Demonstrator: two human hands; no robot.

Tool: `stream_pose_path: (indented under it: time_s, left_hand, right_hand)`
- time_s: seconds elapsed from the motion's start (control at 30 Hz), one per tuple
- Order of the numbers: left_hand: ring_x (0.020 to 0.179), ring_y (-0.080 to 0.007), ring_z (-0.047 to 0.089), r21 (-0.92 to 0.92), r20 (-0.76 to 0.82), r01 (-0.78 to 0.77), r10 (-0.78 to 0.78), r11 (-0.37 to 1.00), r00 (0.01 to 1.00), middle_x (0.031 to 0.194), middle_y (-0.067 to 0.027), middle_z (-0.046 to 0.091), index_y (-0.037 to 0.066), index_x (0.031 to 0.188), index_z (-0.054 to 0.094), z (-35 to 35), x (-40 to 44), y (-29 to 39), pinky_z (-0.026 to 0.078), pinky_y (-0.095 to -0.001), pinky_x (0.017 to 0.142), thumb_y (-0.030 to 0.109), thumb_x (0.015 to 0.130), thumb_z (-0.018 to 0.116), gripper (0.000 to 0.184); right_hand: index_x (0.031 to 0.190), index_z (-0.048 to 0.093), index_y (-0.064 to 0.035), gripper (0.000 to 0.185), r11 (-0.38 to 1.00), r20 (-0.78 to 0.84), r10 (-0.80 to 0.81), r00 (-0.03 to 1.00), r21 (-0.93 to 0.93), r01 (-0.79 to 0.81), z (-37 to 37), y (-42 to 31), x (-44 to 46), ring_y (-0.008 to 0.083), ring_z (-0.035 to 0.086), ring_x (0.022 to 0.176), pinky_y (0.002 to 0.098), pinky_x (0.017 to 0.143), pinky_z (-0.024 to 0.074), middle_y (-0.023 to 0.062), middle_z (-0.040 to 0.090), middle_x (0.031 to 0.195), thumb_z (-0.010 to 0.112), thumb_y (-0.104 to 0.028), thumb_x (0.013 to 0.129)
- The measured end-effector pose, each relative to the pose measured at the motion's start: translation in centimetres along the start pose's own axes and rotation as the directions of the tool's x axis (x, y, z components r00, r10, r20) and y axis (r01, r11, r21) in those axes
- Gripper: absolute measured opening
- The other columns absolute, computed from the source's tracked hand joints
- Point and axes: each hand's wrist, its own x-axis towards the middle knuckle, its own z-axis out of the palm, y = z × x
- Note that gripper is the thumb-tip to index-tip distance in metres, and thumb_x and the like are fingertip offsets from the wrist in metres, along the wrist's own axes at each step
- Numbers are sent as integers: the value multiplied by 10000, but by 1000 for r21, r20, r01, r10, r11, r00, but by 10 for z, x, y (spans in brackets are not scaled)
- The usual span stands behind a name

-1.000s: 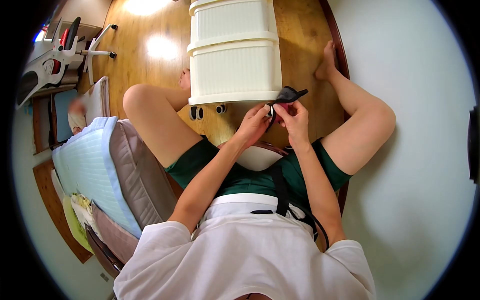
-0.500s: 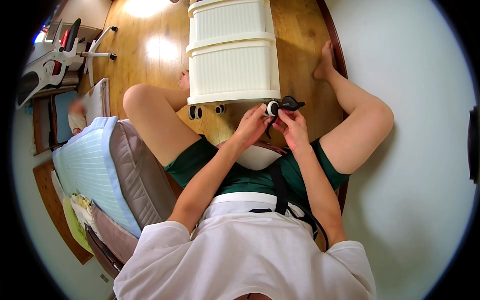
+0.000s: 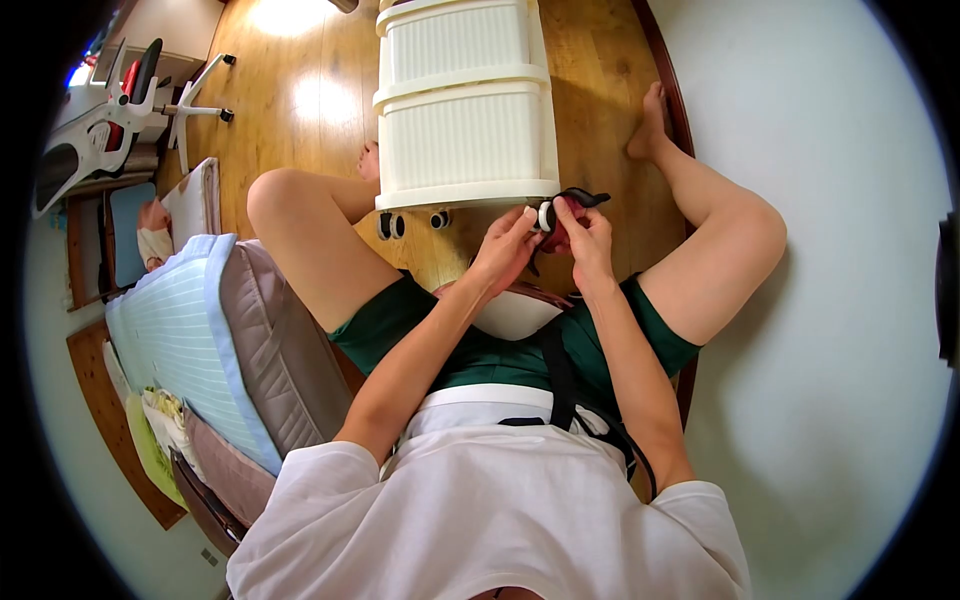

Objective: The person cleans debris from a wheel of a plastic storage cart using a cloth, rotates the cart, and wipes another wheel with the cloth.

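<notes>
A white plastic drawer unit [image 3: 462,140] lies tipped back before me, its underside edge toward my lap. At its near right corner is a black-and-white caster wheel [image 3: 545,216]. My left hand [image 3: 503,248] is closed, thumb and fingers pinching the caster from the left. From the right, my right hand [image 3: 588,240] pinches a thin, black and dark red piece [image 3: 580,198] against the wheel. Its exact kind I cannot make out. Two more casters, a double one [image 3: 391,226] and a single one [image 3: 439,219], show along the same edge.
A pale rounded object [image 3: 514,313] sits between my thighs. To the left is a bed with a striped light-blue cover [image 3: 180,320]. Behind it another person's hand [image 3: 154,225] shows near a cushion. A white chair base [image 3: 190,108] stands farther back; a wall [image 3: 830,300] rises at right.
The black and dark red piece has shifted slightly up and round the caster, showing more red. My right hand has moved slightly up and left with it. My left hand stays on the caster.
</notes>
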Motion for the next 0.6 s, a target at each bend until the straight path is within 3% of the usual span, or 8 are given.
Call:
stream_pose_path:
  time_s: [0.1,0.2,0.3,0.6]
  left_hand:
    - [1049,-143,549,147,10,-74,73,986,997,1158,-63,579,7,1206,513,4,-4,-2,430,-310,944,150,945,531,297]
    - [1071,-146,547,203,17,-110,109,973,994,1183,-70,573,-5,1261,482,8,-12,-3,432,-301,955,79,917,563,363]
    - [1096,-150,539,237,2,-149,153,960,988,1195,-75,568,-9,1281,470,11,-19,-3,426,-296,967,26,887,590,413]
    - [1078,-163,556,416,-53,-183,225,891,973,1220,-96,545,-20,1274,474,13,-16,1,452,-287,910,20,863,620,439]
  right_hand:
    - [757,569,-68,324,999,-74,-31,997,-17,30,-2,12,11,78,513,569,230,441,409,-12,556,680,742,-339,791]
    - [743,562,-86,330,987,-78,117,990,121,-107,-1,17,7,66,489,556,231,435,393,-24,537,660,722,-367,808]
    - [740,567,-99,322,975,-74,102,992,204,-85,-8,18,6,58,470,550,222,448,373,-33,528,656,693,-381,833]
    - [856,656,-56,250,964,-168,-188,968,158,215,-6,-3,-10,44,469,695,217,678,368,-41,591,754,626,-300,901]
